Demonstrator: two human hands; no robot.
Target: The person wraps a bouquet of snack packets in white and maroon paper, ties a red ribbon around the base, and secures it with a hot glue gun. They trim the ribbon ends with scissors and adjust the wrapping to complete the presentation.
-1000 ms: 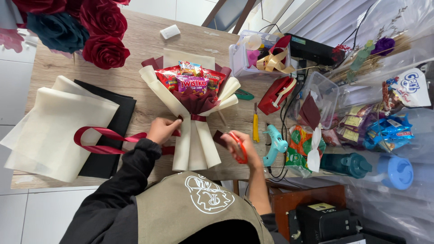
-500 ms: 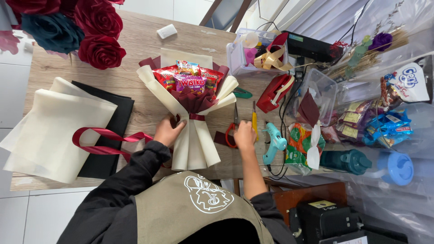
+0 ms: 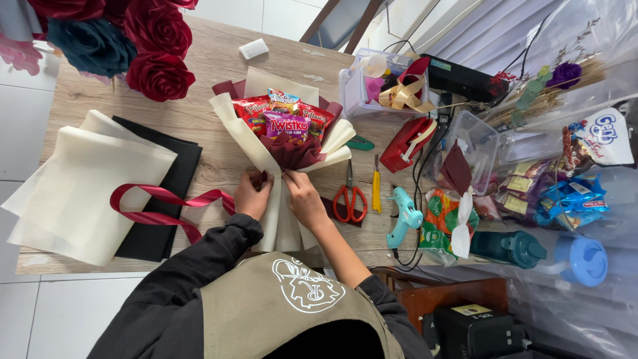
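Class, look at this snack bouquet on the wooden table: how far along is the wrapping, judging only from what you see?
Done: the snack packets sit fanned inside the cream wrapping paper. In hand: the left hand and right hand pinch the neck of the bouquet together. Left: the red ribbon trails loose beside the left wrist, not tied round the neck, and the red-handled scissors lie unused on the table.

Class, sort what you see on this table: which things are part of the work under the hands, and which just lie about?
In use: snack bouquet, dark red ribbon, left hand, right hand.
Lying about: scissors, glue gun, tape dispenser, paper roses.
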